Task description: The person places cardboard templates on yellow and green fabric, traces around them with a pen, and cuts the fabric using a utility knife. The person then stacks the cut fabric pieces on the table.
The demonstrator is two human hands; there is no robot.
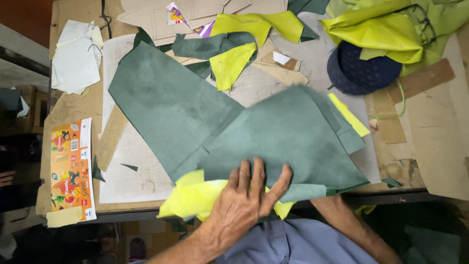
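Note:
My left hand point(249, 195) lies flat, fingers spread, on the near edge of a dark green suede-like sheet point(288, 137) and on bright yellow-green pieces point(193, 198) that stick out beneath it over the table's front edge. That sheet overlaps a larger dark green sheet point(166, 102) spread to the left. My right forearm point(342, 217) reaches up under the near right corner of the green sheet. The right hand itself is hidden by the material.
A navy cap point(359, 73) and a heap of yellow-green fabric point(376, 29) lie at the back right. Cardboard patterns point(156, 17) and green and yellow scraps point(229, 61) sit at the back. White papers point(75, 58) and an orange printed carton point(71, 166) lie at the left.

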